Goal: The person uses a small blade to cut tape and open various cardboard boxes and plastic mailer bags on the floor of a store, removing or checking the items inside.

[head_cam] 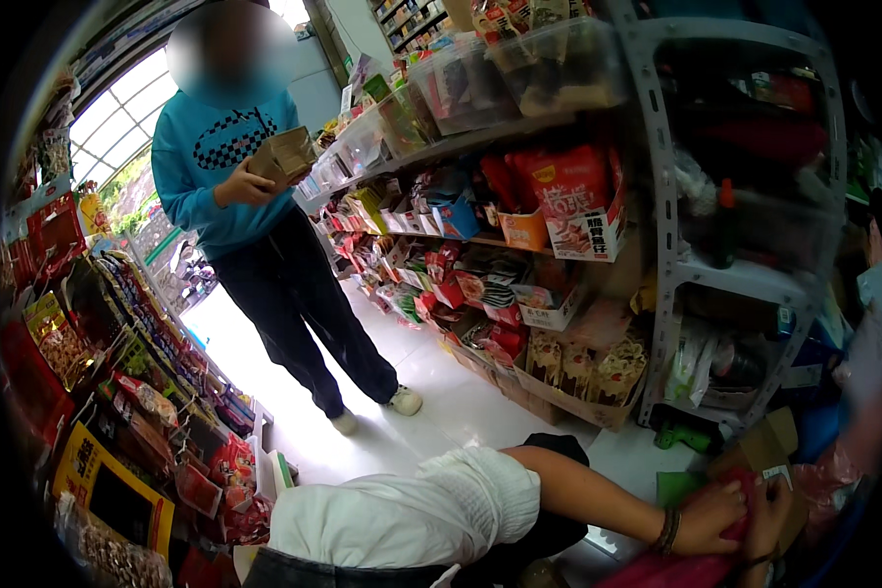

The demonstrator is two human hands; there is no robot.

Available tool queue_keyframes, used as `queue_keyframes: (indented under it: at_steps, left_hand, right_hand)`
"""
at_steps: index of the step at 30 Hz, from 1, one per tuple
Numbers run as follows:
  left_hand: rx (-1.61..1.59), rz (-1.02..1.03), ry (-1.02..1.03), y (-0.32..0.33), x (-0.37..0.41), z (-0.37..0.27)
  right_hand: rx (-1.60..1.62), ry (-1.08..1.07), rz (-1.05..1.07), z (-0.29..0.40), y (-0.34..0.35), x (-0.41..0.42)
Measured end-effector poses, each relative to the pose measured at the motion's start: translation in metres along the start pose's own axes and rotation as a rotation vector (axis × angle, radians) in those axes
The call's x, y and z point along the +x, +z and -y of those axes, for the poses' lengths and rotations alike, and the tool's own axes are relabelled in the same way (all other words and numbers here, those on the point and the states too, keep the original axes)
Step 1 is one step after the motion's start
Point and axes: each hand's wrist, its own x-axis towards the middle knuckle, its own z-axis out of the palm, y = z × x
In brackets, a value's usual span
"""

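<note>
At the lower right, my left hand (pixel 709 518), with a dark bracelet at its wrist, grips a crumpled dark-pink bag or cloth (pixel 739 489). My right hand (pixel 773 507) is close beside it, its fingers on the same pink material; part of this hand is dim and blurred. More pink material spreads below the hands. An opened cardboard box (pixel 775 441) lies just behind them, with a green item (pixel 680 486) at its left. My white sleeve (pixel 485 478) reaches across the bottom of the view.
A person (pixel 242 184) in a blue sweatshirt stands ahead, holding a small brown box (pixel 283 156). Shelves of packaged snacks (pixel 581 198) run along the right; hanging snack packets (pixel 147 397) line the left. A metal rack (pixel 742 275) stands near my hands, with a green-handled tool (pixel 683 439) at its foot.
</note>
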Motion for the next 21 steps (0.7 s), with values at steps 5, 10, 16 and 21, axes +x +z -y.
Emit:
queue_keyframes:
  at_steps: [5, 10, 16, 21]
  left_hand:
    - [-0.004, -0.037, 0.08, 0.01, -0.005, 0.002]
    - [-0.042, 0.02, 0.12, 0.007, -0.005, -0.002]
    - [-0.052, 0.021, 0.082, 0.011, 0.0, 0.0]
    - [-0.028, 0.044, 0.04, 0.002, 0.003, -0.007]
  right_hand:
    - [0.04, 0.034, 0.21, 0.008, 0.001, 0.001]
    - [0.052, 0.056, 0.274, 0.017, 0.001, 0.0]
    - [0.034, 0.036, 0.277, 0.003, -0.002, 0.004]
    - [0.077, 0.046, 0.258, -0.003, 0.0, 0.007]
